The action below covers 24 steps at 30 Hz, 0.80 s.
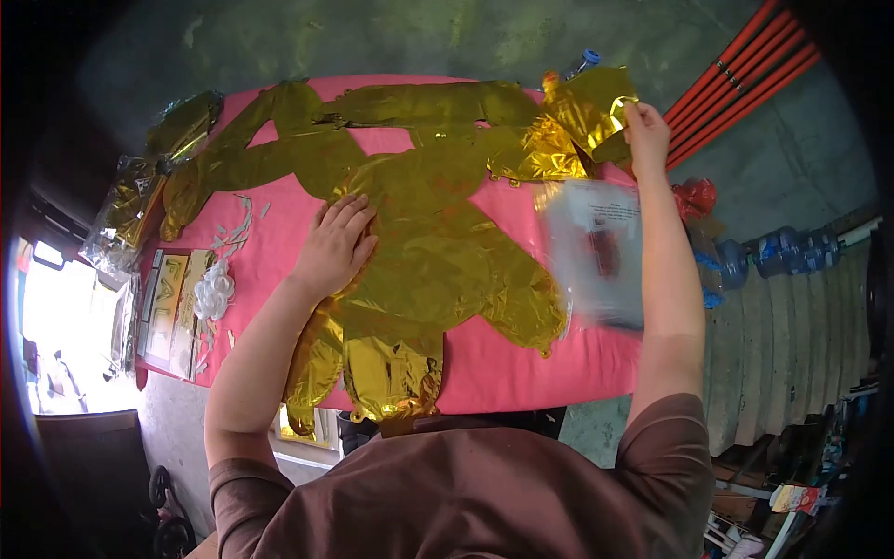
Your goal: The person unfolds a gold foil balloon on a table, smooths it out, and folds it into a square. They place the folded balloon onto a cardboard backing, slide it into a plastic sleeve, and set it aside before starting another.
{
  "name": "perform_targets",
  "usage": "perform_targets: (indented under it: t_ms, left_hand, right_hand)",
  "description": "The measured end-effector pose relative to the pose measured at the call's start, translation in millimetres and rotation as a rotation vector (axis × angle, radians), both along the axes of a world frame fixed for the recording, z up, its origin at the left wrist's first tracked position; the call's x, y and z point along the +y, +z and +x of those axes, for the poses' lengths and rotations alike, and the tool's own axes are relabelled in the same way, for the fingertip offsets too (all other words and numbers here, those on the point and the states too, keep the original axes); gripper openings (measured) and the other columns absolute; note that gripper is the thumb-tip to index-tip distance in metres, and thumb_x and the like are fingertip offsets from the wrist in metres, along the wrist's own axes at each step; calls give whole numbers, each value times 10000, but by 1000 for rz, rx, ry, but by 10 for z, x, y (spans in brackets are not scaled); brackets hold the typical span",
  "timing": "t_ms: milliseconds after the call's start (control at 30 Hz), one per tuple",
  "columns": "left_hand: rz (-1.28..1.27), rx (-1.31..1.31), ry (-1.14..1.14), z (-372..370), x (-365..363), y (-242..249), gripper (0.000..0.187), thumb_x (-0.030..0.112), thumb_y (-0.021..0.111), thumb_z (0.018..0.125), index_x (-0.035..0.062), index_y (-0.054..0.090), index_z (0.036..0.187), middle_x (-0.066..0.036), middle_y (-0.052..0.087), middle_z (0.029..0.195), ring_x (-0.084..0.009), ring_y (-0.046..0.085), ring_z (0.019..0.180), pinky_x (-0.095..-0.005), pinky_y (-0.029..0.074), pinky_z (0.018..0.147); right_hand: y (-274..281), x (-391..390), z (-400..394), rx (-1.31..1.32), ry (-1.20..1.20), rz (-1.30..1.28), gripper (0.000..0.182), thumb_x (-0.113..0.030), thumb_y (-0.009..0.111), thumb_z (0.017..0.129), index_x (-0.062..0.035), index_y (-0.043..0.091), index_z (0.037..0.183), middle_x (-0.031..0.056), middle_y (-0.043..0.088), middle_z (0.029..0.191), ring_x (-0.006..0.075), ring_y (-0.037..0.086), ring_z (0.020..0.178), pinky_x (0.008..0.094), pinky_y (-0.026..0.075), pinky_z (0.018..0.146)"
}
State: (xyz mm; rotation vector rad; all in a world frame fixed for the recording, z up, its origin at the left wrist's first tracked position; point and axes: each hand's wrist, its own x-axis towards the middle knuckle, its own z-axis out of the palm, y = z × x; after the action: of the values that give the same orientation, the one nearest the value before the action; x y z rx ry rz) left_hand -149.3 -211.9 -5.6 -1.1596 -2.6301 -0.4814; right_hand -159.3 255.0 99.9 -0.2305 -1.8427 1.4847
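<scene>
- Packet (579, 284), three o'clock: print illegible.
- Left hand (337, 244), ten o'clock: laid flat on gold foil (419, 224).
- Right hand (649, 140), two o'clock: fingertips pinched on gold foil.

Person's clothing: one brown top (456, 494), plain, softly creased, with two short sleeves (668, 443); forearms (676, 279) and hands (337, 238) bare.

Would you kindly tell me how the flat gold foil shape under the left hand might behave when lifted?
The flat gold foil shape will probably flop: its lower end hangs past the near edge of the pink tabletop. Its thin look suggests lightness; creases suggest easy wrinkling.
</scene>
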Motion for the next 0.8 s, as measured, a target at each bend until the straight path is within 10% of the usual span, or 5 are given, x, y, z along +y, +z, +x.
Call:
perform_targets:
  t_ms: [467, 633, 700, 800]
  left_hand:
    - [-37, -4, -3, 10, -5, 35, 426, 247, 515, 890, 53, 448, 1264, -127, 438, 1331, -300, 349, 1283, -442, 253, 1068]
    - [-31, -7, -2, 3, -1, 35, 423, 249, 511, 892, 55, 449, 1263, -124, 436, 1334, -298, 347, 1284, -446, 254, 1068]
    - [-45, -9, -6, 11, -11, 30, 422, 249, 509, 892, 56, 449, 1263, -123, 436, 1335, -296, 347, 1284, -447, 254, 1067]
    - [-51, -7, 3, 16, 7, 44, 420, 247, 510, 892, 58, 451, 1263, -123, 437, 1333, -296, 351, 1281, -446, 256, 1067]
  right_hand:
    - [-60, 970, 273, -27, -373, -190, 85, -61, 557, 882, 19, 551, 912, 96, 610, 712, 156, 584, 481, 246, 454, 409]
    - [-388, 1014, 297, -6, -541, -345, 340, -83, 612, 837, 3, 448, 1122, 169, 582, 946, 240, 634, 656, 329, 535, 544]
    - [-518, 884, 306, 92, -971, 1040, 362, -135, 680, 791, 6, 524, 1087, 139, 560, 978, 223, 614, 798, 328, 503, 674]
    - [-680, 298, 153, -117, -221, 688, 426, -215, 741, 736, 2, 562, 1054, 132, 575, 984, 234, 576, 884, 338, 467, 759]
